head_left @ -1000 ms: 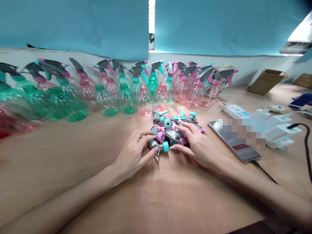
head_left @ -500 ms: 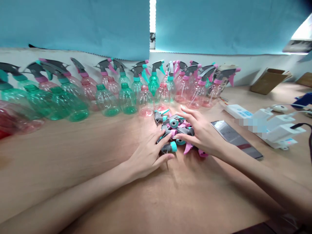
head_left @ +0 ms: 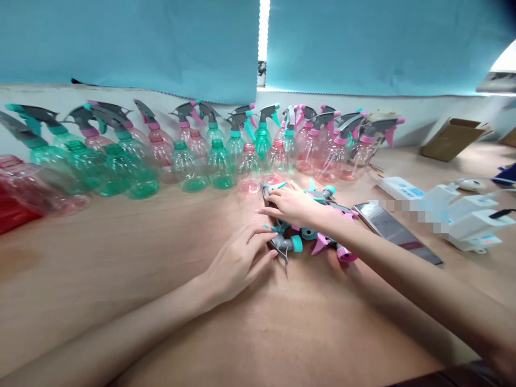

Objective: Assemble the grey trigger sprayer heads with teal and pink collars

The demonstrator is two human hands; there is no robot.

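Note:
A loose pile of spray heads, grey with teal or pink parts, lies on the wooden table. My left hand [head_left: 236, 260] is at its near left side, fingers apart, with the fingertips against a grey spray head with a teal collar [head_left: 288, 244]. Over the pile's left part reaches my right hand [head_left: 292, 207], palm down and fingers spread, by a grey and teal spray head [head_left: 268, 191]. The hand and forearm hide much of the pile. A pink trigger [head_left: 320, 244] and a pink collar [head_left: 346, 254] show below the right forearm.
Behind the pile stand pink bottles [head_left: 249, 169] and green bottles [head_left: 220, 165], several topped with spray heads. A red bag or container [head_left: 16, 207] is at the left edge. On the right lie a phone [head_left: 397, 231], a white power strip [head_left: 401, 188] with chargers, and a cardboard box [head_left: 451, 140].
My right hand has moved left across the pile, uncovering spray heads on its right. My left hand has drawn back slightly to the left. The view has shifted a little.

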